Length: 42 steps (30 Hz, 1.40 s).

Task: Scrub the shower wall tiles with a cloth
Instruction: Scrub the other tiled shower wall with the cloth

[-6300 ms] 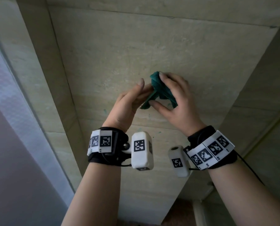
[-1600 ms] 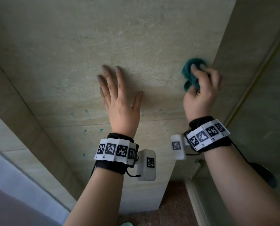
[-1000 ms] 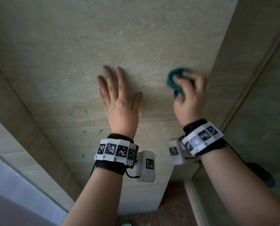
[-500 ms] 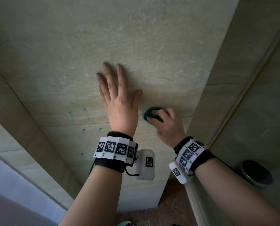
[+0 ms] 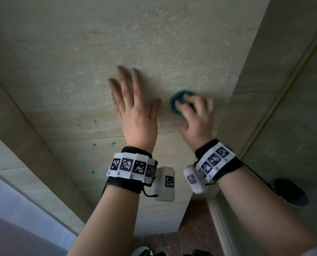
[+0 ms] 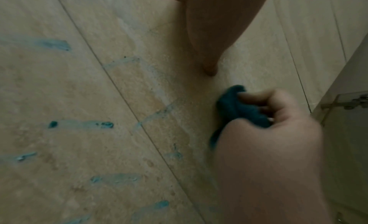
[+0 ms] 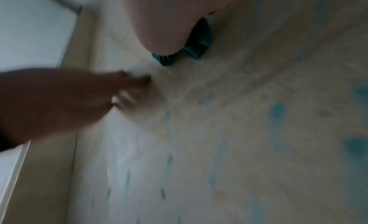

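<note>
tiles: part scrubbed; teal spots remain (lower left). right hand grips cloth on wall; left hand flat, fingers spread.

left hand flat, fingers spread; right hand curled, blurred.

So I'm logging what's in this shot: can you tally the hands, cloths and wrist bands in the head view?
Hands: 2, left hand flat on the wall tiles, right hand gripping the cloth.
Teal cloth: 1.
Marker wrist bands: 2.
Total: 5.
</note>
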Available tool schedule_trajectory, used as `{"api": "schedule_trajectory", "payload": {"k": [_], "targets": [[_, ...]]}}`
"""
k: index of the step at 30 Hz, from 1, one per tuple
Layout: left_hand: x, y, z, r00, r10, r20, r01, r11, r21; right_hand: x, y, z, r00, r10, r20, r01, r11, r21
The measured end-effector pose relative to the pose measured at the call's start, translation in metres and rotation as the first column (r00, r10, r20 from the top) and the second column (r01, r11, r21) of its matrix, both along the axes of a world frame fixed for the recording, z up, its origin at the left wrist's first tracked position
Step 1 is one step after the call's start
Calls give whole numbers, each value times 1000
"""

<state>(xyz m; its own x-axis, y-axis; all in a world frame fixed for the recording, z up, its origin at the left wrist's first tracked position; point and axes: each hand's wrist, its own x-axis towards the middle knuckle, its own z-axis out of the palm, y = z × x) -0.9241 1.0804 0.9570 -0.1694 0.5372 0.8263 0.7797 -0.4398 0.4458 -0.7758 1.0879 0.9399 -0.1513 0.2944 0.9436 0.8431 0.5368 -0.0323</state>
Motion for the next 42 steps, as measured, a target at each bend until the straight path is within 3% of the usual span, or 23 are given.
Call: {"api": "schedule_trajectory", "payload": {"k": [3,5,10,14,18,22,24,29,35,38,42], "targets": [[8,0,5,1000,2,-24,-1,1000,17,3,-4,-42,977,8,215,5,998,-59],[15,1,10,1000,13,-24,-13,1000,-6,10,-6,-49,967,15,253,5,997,-80],[27,4,12,998,56,-37,-57,998,-22,46,-3,7,998,-5,-66,4,1000,-8],[30,6,10,997,70,-36,-70,997,-19,64,6,54,983,-85,-162,99,992,79],[30,9,10,997,64,-36,-64,998,-2,59,6,25,979,-124,-159,140,986,94],[32,10,9,997,70,-26,-70,998,3,62,-6,-45,975,-218,-35,215,974,-74],[33,9,8,998,63,-16,-63,998,2,65,-10,-61,977,-215,17,215,968,-132],[37,8,8,998,59,8,-59,998,8,71,-5,-11,973,-173,-155,146,974,-174],[34,8,7,999,40,-5,-40,999,4,70,10,70,938,-88,-336,112,992,51],[33,9,6,999,33,-11,-33,999,-1,67,9,54,951,-111,-288,136,988,68],[32,10,5,999,31,-20,-31,1000,6,70,5,-5,960,-165,-226,160,986,-41]]}}
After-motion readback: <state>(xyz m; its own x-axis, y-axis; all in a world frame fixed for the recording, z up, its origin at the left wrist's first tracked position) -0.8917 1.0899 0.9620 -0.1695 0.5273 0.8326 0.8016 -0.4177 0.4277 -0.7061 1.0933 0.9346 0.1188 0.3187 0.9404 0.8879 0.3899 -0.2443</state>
